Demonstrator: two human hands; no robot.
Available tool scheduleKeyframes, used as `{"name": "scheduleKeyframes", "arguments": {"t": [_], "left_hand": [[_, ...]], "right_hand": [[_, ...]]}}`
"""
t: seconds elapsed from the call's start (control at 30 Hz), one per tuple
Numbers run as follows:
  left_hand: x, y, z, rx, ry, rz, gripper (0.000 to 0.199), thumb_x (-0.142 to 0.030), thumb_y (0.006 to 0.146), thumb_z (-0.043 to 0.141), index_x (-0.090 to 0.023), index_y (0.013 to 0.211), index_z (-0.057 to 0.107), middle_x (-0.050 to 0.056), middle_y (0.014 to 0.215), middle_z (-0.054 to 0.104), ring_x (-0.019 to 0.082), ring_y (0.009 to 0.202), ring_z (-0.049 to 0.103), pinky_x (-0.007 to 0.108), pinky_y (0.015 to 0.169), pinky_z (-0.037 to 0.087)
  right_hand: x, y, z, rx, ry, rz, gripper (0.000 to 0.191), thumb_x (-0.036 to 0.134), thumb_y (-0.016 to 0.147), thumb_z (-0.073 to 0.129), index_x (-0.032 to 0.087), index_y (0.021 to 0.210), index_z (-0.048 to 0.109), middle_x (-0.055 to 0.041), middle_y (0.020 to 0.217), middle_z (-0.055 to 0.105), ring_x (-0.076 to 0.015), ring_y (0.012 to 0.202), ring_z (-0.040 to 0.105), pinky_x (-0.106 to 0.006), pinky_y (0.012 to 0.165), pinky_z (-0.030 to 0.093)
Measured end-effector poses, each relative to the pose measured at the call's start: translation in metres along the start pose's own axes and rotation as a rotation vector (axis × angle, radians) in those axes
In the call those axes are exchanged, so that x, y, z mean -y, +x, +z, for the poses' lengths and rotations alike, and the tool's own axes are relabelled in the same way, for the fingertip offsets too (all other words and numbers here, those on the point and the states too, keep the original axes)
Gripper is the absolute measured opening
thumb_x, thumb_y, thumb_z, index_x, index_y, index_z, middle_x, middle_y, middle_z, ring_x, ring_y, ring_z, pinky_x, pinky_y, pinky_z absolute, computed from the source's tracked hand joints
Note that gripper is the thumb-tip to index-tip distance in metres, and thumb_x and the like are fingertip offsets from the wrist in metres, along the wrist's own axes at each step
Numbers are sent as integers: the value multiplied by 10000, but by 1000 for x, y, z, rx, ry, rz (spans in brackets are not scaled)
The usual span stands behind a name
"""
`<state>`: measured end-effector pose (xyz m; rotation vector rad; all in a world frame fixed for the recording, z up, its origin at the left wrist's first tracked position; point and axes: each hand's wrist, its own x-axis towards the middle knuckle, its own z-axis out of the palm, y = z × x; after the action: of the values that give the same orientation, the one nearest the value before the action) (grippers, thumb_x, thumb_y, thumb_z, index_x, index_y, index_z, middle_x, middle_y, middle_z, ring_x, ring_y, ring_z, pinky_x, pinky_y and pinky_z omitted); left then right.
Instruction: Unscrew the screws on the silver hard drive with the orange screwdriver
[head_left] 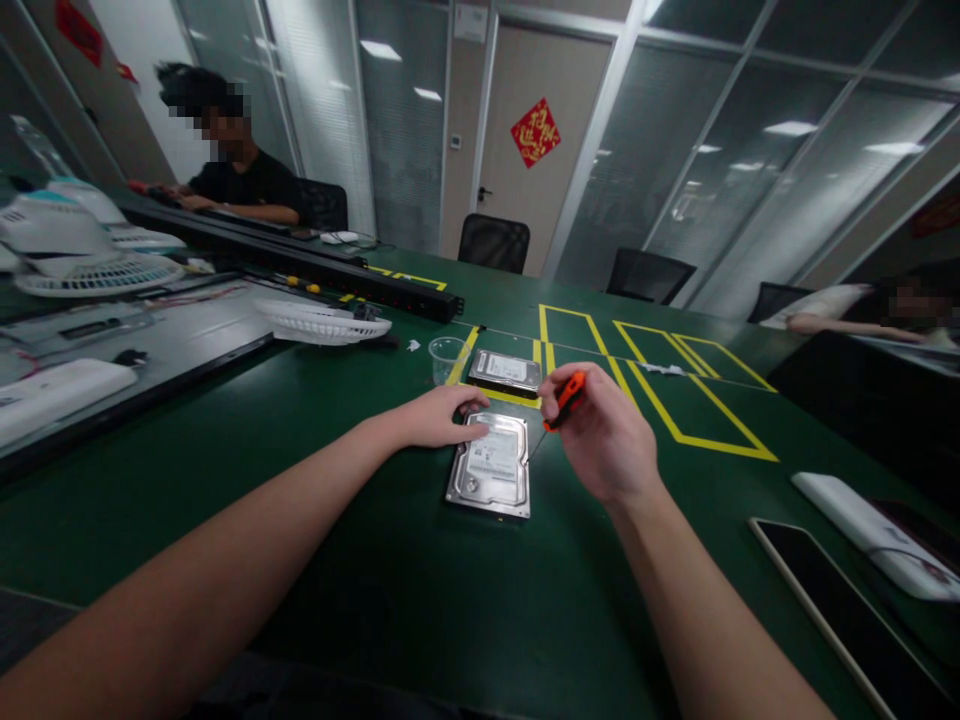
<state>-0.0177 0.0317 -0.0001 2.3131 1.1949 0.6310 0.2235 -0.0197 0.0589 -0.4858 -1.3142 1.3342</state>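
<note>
A silver hard drive (491, 465) with a white label lies flat on the green table in front of me. My left hand (444, 415) grips its far left corner, thumb on the top face and fingers curled over the far side. In my right hand (606, 430) is a screwdriver (568, 400) with an orange and black handle. Its thin shaft slants down to the left, and the tip is at the drive's right edge; whether it touches a screw is too small to tell. Just beyond lies a second hard drive (504, 371), near a clear plastic cup (448, 360).
Yellow tape (727, 450) marks rectangles on the table (360, 600). At left are a flat panel, a white fan grille (322, 322) and a long black bar (360, 275). A phone (840, 610) and a white power strip (874, 530) lie at right. Two people sit farther off.
</note>
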Motion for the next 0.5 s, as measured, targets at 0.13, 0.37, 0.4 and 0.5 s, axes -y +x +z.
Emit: {"name": "scheduleKeyframes", "arguments": {"t": [0.13, 0.37, 0.4, 0.5], "left_hand": [[1, 0, 1, -6, -4, -6, 526, -540, 866, 671, -188, 1257, 650, 102, 1208, 700, 256, 1049, 650, 347, 894, 488], [0, 0, 0, 8, 21, 0, 540, -541, 876, 659, -174, 1272, 644, 106, 1210, 694, 252, 1047, 651, 344, 898, 496], [-1, 0, 0, 9, 21, -1, 542, -540, 875, 660, -171, 1271, 643, 108, 1210, 693, 252, 1048, 650, 342, 899, 496], [-1, 0, -1, 8, 23, 0, 538, -537, 874, 661, -171, 1268, 644, 105, 1208, 693, 251, 1046, 650, 341, 902, 495]], "right_hand": [[-1, -2, 0, 12, 6, -11, 81, 311, 976, 627, 249, 923, 624, -27, 942, 687, -162, 755, 579, -304, 671, 418], [-3, 0, -2, 18, 69, -10, 336, 432, 1045, 456, 218, 1045, 716, -46, 855, 654, -151, 652, 492, -309, 620, 392], [-3, 1, -2, 20, 75, -8, 350, 420, 1046, 450, 204, 1024, 725, -50, 852, 652, -149, 656, 497, -305, 616, 391], [-3, 1, -3, 25, 64, -10, 243, 334, 1019, 522, 197, 941, 707, -52, 864, 664, -153, 704, 544, -292, 629, 399]]}}
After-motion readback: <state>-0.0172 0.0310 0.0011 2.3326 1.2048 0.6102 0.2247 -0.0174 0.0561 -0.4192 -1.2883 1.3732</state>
